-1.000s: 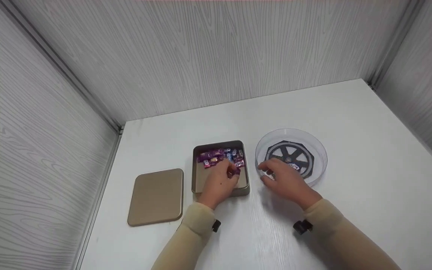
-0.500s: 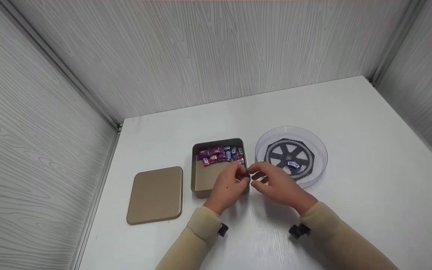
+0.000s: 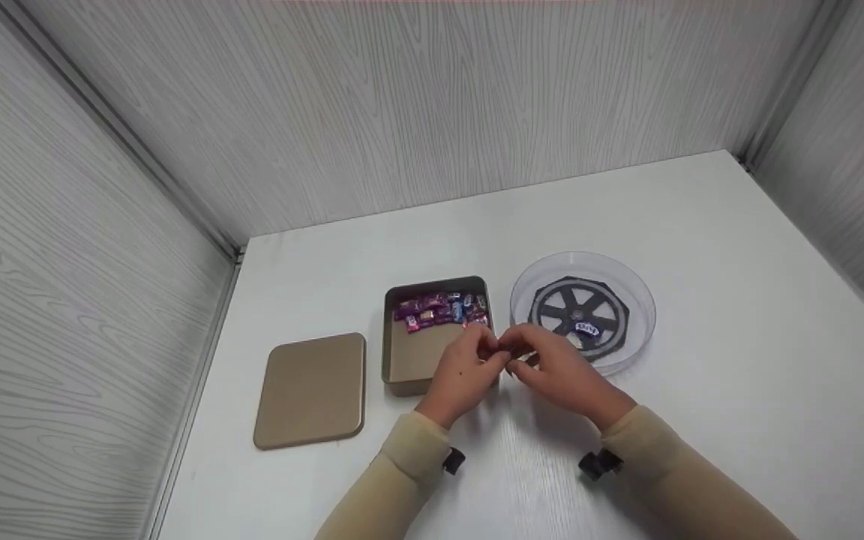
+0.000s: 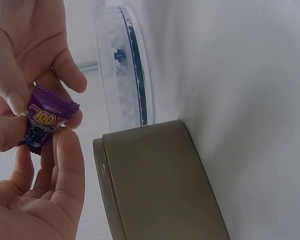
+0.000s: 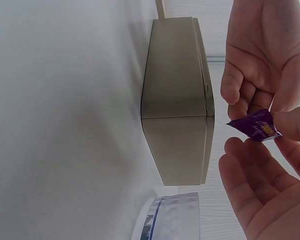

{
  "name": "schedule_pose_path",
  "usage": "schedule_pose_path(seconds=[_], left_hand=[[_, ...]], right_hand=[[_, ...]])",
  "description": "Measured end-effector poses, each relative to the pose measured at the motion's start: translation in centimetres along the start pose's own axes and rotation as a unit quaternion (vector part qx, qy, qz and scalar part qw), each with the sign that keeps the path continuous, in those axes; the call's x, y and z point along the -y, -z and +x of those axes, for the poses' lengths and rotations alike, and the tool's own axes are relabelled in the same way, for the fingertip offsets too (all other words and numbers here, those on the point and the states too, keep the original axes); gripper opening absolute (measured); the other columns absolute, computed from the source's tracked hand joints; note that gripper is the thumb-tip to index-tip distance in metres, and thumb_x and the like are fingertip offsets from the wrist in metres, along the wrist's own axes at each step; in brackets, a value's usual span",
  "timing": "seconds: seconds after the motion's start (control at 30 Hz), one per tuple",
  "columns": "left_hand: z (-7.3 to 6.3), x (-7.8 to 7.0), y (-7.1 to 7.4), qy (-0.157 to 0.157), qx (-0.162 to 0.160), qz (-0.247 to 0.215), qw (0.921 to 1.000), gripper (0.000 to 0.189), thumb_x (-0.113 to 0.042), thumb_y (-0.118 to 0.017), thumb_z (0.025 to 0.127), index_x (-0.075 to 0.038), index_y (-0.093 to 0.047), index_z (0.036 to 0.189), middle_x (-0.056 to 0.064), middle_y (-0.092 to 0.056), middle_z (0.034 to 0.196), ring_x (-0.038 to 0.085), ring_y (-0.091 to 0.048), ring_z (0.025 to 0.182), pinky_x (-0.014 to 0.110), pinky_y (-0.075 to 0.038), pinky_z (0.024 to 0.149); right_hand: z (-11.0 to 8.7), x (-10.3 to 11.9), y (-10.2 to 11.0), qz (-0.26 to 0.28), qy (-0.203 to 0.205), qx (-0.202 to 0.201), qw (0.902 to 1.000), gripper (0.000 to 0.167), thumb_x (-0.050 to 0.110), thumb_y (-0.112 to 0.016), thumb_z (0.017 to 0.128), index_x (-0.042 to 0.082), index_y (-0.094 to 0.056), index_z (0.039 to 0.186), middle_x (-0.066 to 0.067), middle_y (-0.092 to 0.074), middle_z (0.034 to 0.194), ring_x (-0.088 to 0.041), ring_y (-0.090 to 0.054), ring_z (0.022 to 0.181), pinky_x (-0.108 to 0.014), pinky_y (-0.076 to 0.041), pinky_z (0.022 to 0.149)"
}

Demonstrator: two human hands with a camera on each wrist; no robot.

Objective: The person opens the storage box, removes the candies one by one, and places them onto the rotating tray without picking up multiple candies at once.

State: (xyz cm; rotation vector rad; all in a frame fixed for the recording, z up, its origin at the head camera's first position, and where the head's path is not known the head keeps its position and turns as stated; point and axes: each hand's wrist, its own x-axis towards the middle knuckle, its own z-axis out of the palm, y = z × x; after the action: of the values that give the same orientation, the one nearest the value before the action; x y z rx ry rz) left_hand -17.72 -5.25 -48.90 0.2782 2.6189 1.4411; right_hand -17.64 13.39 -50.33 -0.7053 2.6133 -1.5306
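Both hands meet in front, over the gap between an open tin (image 3: 413, 358) and a round clear dish (image 3: 643, 304). Between their fingertips is a small purple wrapped candy (image 4: 45, 116) with yellow lettering. My left hand (image 3: 463, 375) pinches it between thumb and finger. My right hand (image 3: 561, 371) pinches its other end, the thumb lying over the wrapper in the right wrist view. Several purple, pink and blue wrapped candies (image 3: 432, 309) lie at the tin's far side. Inside the dish, a blue-and-white wrapped candy (image 3: 587, 329) rests on a dark wheel-like pattern (image 3: 612, 300).
The gold-brown tin lid (image 3: 312, 390) lies flat on the white table (image 3: 709, 360), left of the tin. Wood-grain panels (image 3: 432, 112) enclose the back and both sides. A small black camera (image 3: 600, 464) sits at the right cuff, another at the left.
My left hand has lifted a purple candy out of the tin and moved right. My right hand has shifted left from the dish, and its fingers now meet the left hand's at the candy.
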Motion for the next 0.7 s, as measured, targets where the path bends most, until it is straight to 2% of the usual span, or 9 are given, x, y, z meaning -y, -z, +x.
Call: schedule_pose_path(seconds=[0.2, 0.37, 0.57, 0.7], left_hand=[[0.0, -0.2, -0.2, -0.01, 0.009, -0.008, 0.9999, 0.011, -0.02, -0.067, 0.097, -0.019, -0.057, 0.101, -0.003, -0.061, 0.097, 0.013, -0.059, 0.088, 0.03, -0.052, 0.072], [0.2, -0.2, -0.4, -0.016, 0.014, -0.01, 0.9997, 0.011, -0.021, -0.066, 0.097, -0.019, -0.056, 0.102, -0.004, -0.061, 0.097, 0.012, -0.058, 0.086, 0.03, -0.051, 0.071], [0.4, -0.3, -0.6, -0.024, 0.013, 0.006, 0.9996, 0.011, -0.021, -0.067, 0.096, -0.02, -0.057, 0.099, -0.006, -0.061, 0.096, 0.011, -0.058, 0.09, 0.031, -0.051, 0.077], [0.5, -0.4, -0.9, -0.032, 0.017, 0.031, 0.9989, 0.01, -0.021, -0.068, 0.096, -0.02, -0.058, 0.098, -0.007, -0.06, 0.097, 0.011, -0.057, 0.091, 0.031, -0.05, 0.08]], right_hand=[[-0.1, -0.2, 0.0, 0.004, 0.0, -0.014, 0.9999, 0.024, 0.008, -0.069, 0.094, 0.017, -0.064, 0.116, 0.004, -0.066, 0.11, -0.015, -0.067, 0.1, -0.036, -0.056, 0.083], [-0.2, -0.3, 0.2, 0.004, 0.007, -0.024, 0.9997, 0.023, 0.008, -0.069, 0.093, 0.016, -0.064, 0.114, 0.004, -0.065, 0.108, -0.013, -0.067, 0.097, -0.041, -0.057, 0.083], [-0.3, -0.4, 0.6, -0.008, 0.006, -0.029, 0.9995, 0.021, 0.008, -0.069, 0.092, 0.019, -0.065, 0.11, 0.008, -0.064, 0.102, -0.01, -0.064, 0.091, -0.047, -0.056, 0.078], [-0.4, -0.7, 1.1, -0.027, 0.008, -0.033, 0.9991, 0.023, 0.005, -0.069, 0.09, 0.019, -0.066, 0.108, 0.008, -0.063, 0.1, -0.011, -0.061, 0.089, -0.042, -0.055, 0.076]])
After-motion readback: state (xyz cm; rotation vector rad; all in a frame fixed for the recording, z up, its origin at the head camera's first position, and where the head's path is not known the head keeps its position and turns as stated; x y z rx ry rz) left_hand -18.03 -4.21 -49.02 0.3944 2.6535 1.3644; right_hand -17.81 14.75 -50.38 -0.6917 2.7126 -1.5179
